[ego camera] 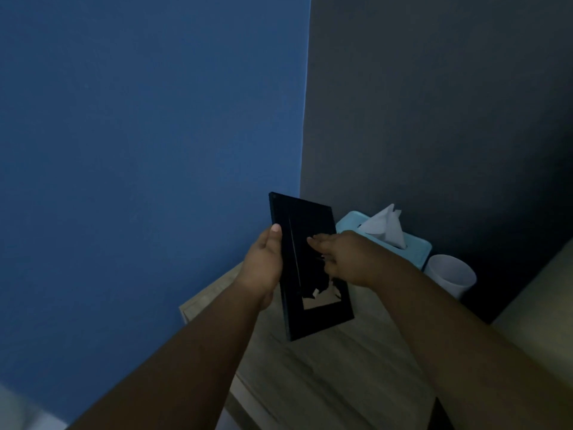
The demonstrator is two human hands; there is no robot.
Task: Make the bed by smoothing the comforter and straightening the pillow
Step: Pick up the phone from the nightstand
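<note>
I hold a black picture frame (305,231) upright above a wooden bedside table (335,373). My left hand (263,262) grips its left edge, thumb on the front. My right hand (338,256) rests on the frame's back face with the fingers spread across it, near a torn patch low on the backing. No comforter or pillow can be made out; a pale edge, perhaps of the bed (539,293), shows at the right.
A light blue tissue box (415,246) with a white tissue sticking up stands at the back of the table. A white cup (449,274) stands beside it to the right. A blue wall is on the left, a dark grey wall on the right.
</note>
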